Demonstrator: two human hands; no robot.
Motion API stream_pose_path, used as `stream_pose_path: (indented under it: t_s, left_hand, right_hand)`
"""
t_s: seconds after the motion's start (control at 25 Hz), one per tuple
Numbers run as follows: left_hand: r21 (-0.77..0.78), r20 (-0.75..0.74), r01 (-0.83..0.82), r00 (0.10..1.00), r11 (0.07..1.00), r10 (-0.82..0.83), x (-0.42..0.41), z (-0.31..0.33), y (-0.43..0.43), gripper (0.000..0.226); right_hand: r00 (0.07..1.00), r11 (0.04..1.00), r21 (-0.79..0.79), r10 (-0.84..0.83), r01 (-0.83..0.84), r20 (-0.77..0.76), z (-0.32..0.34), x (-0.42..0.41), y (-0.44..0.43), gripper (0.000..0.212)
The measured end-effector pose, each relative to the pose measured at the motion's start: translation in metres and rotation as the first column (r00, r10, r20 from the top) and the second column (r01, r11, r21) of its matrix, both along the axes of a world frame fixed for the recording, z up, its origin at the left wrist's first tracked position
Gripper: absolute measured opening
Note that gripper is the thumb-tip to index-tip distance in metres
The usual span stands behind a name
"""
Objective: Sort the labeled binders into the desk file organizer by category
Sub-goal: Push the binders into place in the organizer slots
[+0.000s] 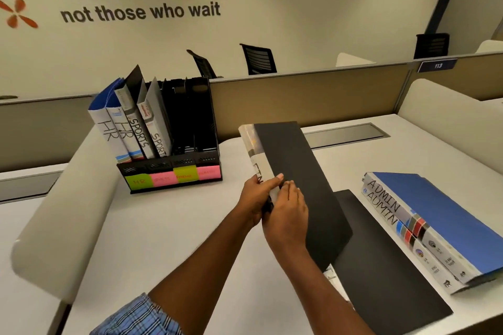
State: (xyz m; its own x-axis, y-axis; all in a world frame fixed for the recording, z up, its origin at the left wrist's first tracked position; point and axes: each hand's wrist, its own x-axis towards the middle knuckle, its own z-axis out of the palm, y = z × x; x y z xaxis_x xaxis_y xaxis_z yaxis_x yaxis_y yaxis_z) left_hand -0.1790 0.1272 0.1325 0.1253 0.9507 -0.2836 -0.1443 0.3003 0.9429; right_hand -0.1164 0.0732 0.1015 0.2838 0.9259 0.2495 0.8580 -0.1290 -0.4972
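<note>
A black binder [296, 171] with a white labelled spine is lifted above the desk, tilted away from me. My left hand [258, 196] grips its spine edge and my right hand [288, 215] clasps the near cover. The black desk file organizer [190, 128] stands at the back left with green and pink category tags along its front. Two HR binders [114, 128] and two SPORTS binders [147, 130] lean in its left slots. Two blue ADMIN binders [424, 223] lie stacked on the right. Another black binder [381, 275] lies flat under the lifted one.
A curved cream divider [68, 215] borders the desk on the left and another [446, 106] on the right. A tan partition [299, 100] runs behind the desk, with a cable hatch [351, 134] set in the desktop. Black office chairs [258, 58] stand beyond.
</note>
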Motion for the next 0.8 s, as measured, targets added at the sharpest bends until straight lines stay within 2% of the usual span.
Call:
stream_pose_path:
  t_s: [0.16, 0.28, 0.32, 0.4, 0.44, 0.56, 0.64, 0.72, 0.8]
  left_hand:
    - [0.173, -0.074, -0.113, 0.989, 0.978, 0.128, -0.042, 0.025, 0.002, 0.042]
    - [0.337, -0.105, -0.144, 0.976, 0.930, 0.189, -0.078, 0.042, 0.001, 0.046]
    - [0.405, -0.116, -0.125, 0.976, 0.906, 0.186, -0.091, 0.049, 0.001, 0.044]
    - [0.506, -0.145, -0.064, 0.977, 0.860, 0.158, -0.115, 0.064, 0.003, 0.040]
    - [0.533, -0.172, -0.014, 0.977, 0.846, 0.125, -0.130, 0.072, 0.005, 0.041]
    - [0.538, -0.305, 0.182, 0.952, 0.823, -0.012, -0.177, 0.092, 0.012, 0.059]
    - [0.565, -0.334, 0.239, 0.942, 0.790, -0.046, -0.207, 0.101, 0.019, 0.073]
    - [0.605, -0.406, 0.233, 0.913, 0.761, 0.043, -0.230, 0.110, 0.029, 0.088]
    - [0.632, -0.521, 0.153, 0.810, 0.760, 0.270, -0.255, 0.114, 0.047, 0.085]
  right_hand:
    - [0.999, 0.999, -0.028, -0.042, 0.042, 0.020, 0.015, -0.043, 0.020, 0.085]
    - [0.984, 0.986, 0.160, 0.066, -0.039, -0.166, 0.028, -0.080, 0.034, 0.077]
    - [0.954, 0.962, 0.262, 0.150, -0.080, -0.258, 0.032, -0.092, 0.040, 0.071]
    - [0.820, 0.897, 0.414, 0.350, -0.154, -0.453, 0.043, -0.114, 0.049, 0.062]
    - [0.759, 0.867, 0.469, 0.419, -0.170, -0.498, 0.048, -0.127, 0.054, 0.061]
    - [0.634, 0.800, 0.568, 0.544, -0.195, -0.549, 0.062, -0.163, 0.075, 0.056]
    - [0.606, 0.769, 0.602, 0.590, -0.217, -0.534, 0.066, -0.181, 0.092, 0.055]
    - [0.617, 0.747, 0.630, 0.603, -0.214, -0.506, 0.068, -0.195, 0.109, 0.059]
    - [0.631, 0.753, 0.634, 0.581, -0.178, -0.513, 0.069, -0.208, 0.124, 0.060]
